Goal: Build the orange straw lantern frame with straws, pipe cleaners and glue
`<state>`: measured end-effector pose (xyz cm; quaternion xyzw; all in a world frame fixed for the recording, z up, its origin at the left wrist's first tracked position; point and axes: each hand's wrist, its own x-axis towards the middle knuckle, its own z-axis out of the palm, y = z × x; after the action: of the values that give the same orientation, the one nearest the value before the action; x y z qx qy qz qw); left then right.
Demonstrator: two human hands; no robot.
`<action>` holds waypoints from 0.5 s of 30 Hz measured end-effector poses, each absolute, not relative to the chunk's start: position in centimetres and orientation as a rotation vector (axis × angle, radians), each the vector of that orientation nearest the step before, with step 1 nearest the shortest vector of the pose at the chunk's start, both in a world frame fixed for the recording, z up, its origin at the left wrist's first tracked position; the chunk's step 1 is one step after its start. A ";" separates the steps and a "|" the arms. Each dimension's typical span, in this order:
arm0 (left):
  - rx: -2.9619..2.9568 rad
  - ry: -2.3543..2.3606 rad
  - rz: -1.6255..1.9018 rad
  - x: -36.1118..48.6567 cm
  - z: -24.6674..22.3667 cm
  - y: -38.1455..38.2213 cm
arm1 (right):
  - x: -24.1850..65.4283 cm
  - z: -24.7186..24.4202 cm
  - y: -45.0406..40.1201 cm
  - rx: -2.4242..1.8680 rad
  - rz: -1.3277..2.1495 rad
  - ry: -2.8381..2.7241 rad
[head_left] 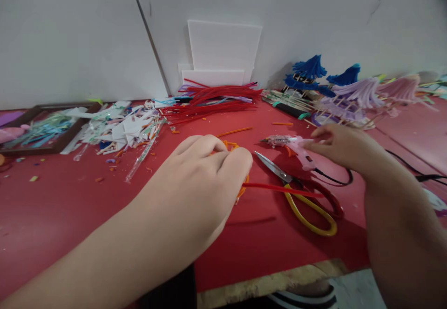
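My left hand point(209, 178) is closed around an orange pipe-cleaner piece point(244, 190), most of it hidden behind my fingers. A red pipe cleaner point(279, 188) sticks out from that hand to the right, above the scissors. At the right, my right hand point(331, 146) has its thumb and forefinger on the back end of a pink hot glue gun point(300, 151), pinching around the glue stick. The gun's nozzle points left. Between my hands lie scissors point(289, 181) with yellow and red handles, blades partly apart.
Red pipe cleaners point(216, 97) lie in a bundle at the back, before white boards point(223, 46). Scraps point(125, 127) and a brown frame point(52, 146) are at left. Blue and lilac pipe-cleaner roofs point(356, 90) stand at right. A black cord point(335, 178) trails from the gun.
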<state>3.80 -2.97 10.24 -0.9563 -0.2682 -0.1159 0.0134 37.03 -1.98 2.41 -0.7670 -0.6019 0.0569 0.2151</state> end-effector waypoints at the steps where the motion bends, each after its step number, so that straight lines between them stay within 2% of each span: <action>1: -2.975 -0.832 -0.361 3.8 10.3 -3.0 | 37.1 2.0 -1.9 -2.135 0.253 -1.753; 4: -2.960 -0.819 -0.377 3.8 10.4 -3.0 | 36.2 0.8 -1.5 -2.027 0.416 -1.855; 10: -2.972 -0.807 -0.409 3.7 10.2 -3.0 | 34.0 -0.2 -0.8 -2.007 0.246 -1.476; 15: -2.977 -0.805 -0.424 3.7 10.1 -2.9 | 33.0 0.3 -2.1 -1.793 0.368 -1.304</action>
<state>3.65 -2.92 10.09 -0.9562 -0.2586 -0.1363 0.0145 33.01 -2.13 0.26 -0.7195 -0.5230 0.1478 0.4323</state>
